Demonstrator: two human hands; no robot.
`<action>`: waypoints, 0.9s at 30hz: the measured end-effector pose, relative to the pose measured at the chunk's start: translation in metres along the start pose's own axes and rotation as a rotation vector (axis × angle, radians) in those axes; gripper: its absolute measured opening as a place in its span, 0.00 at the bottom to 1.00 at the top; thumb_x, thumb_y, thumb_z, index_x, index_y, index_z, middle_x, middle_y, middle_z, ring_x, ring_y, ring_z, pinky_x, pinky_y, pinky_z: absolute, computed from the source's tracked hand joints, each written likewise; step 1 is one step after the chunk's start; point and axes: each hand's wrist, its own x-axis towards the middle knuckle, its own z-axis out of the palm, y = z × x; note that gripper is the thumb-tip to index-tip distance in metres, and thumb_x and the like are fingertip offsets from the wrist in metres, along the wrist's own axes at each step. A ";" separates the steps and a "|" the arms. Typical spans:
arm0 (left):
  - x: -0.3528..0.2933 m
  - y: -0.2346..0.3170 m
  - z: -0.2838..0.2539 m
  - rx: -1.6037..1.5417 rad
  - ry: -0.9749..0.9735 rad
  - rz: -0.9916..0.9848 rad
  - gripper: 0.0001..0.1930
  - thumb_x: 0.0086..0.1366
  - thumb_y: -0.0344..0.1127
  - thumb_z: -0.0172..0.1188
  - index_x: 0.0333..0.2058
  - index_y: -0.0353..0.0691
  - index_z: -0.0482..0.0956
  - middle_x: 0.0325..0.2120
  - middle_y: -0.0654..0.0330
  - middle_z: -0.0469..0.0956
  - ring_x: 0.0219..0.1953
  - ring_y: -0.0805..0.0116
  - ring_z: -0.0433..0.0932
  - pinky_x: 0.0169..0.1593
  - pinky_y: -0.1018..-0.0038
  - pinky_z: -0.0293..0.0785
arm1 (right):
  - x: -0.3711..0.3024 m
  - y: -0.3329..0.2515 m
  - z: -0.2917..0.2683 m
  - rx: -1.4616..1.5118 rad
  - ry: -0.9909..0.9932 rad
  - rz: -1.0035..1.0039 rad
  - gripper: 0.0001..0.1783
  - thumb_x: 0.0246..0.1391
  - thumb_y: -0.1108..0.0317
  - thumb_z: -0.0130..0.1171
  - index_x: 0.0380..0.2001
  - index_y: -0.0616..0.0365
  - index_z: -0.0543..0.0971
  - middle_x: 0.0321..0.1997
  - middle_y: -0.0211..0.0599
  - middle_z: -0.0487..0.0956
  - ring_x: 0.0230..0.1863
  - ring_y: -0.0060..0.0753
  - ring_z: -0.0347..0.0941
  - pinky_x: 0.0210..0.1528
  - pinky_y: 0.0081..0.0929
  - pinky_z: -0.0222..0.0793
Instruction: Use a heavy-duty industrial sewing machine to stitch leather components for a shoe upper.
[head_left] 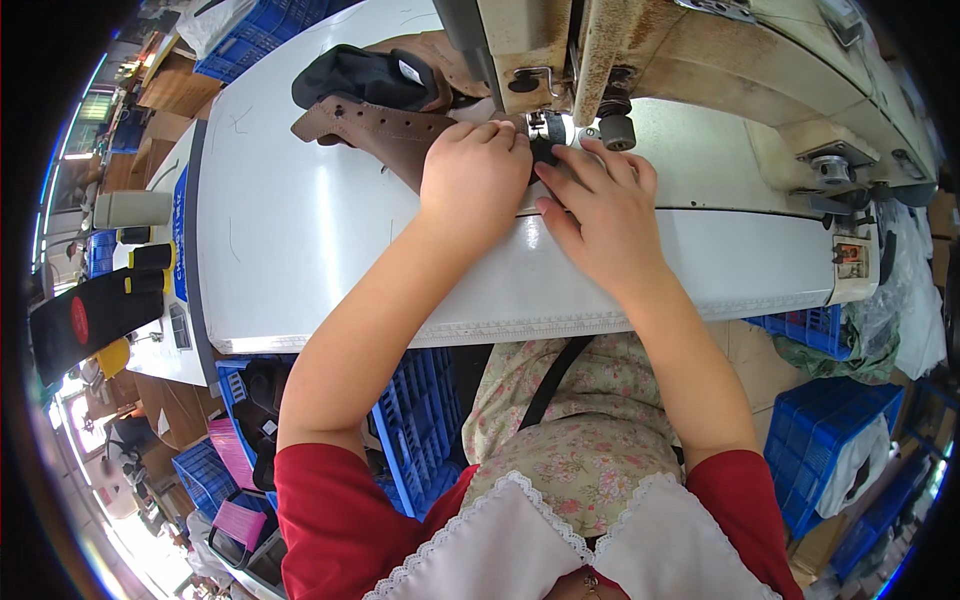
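Note:
A brown shoe upper [395,140] with a row of eyelet holes and a black lining [360,80] lies on the white sewing table [290,240]. Its right end reaches the presser foot [548,126] of an industrial sewing machine [760,70]. My left hand [475,185] is closed over the upper just left of the foot, with its fingers curled. On the other side, my right hand [605,215] has its fingers apart, the tips at a dark edge of the work close to the foot. The needle and the exact stitching spot are hidden.
The machine's arm spans the upper right, its worn head above my hands. A ruler strip [530,328] runs along the table's near edge. Blue crates stand below on the left [420,430] and right [825,440]. Thread cones [150,257] stand beyond the table's left end.

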 end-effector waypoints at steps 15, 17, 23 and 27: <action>0.006 0.011 -0.006 0.072 -0.051 -0.071 0.16 0.48 0.30 0.61 0.38 0.37 0.82 0.42 0.57 0.83 0.45 0.63 0.81 0.50 0.69 0.75 | 0.002 0.000 0.002 -0.010 -0.011 0.067 0.20 0.51 0.57 0.63 0.46 0.54 0.82 0.51 0.33 0.77 0.62 0.41 0.64 0.62 0.51 0.51; -0.003 0.006 -0.017 -0.049 -0.032 -0.045 0.17 0.47 0.28 0.60 0.40 0.36 0.82 0.44 0.55 0.82 0.47 0.62 0.80 0.51 0.67 0.74 | 0.003 -0.002 0.002 0.004 -0.009 0.064 0.20 0.51 0.57 0.63 0.46 0.54 0.81 0.51 0.33 0.77 0.62 0.41 0.64 0.62 0.51 0.50; -0.057 -0.023 -0.060 -0.134 0.057 0.117 0.24 0.47 0.26 0.60 0.47 0.37 0.80 0.52 0.55 0.78 0.58 0.58 0.74 0.58 0.60 0.69 | 0.007 -0.003 -0.006 0.006 -0.006 0.035 0.20 0.48 0.61 0.65 0.44 0.56 0.81 0.49 0.36 0.77 0.57 0.41 0.68 0.58 0.45 0.60; -0.074 -0.048 -0.063 0.143 -0.068 0.140 0.30 0.51 0.24 0.57 0.57 0.40 0.75 0.61 0.60 0.71 0.66 0.64 0.64 0.67 0.62 0.57 | 0.023 -0.016 0.001 0.046 0.007 -0.013 0.15 0.45 0.65 0.65 0.38 0.56 0.78 0.40 0.34 0.76 0.47 0.36 0.73 0.50 0.36 0.68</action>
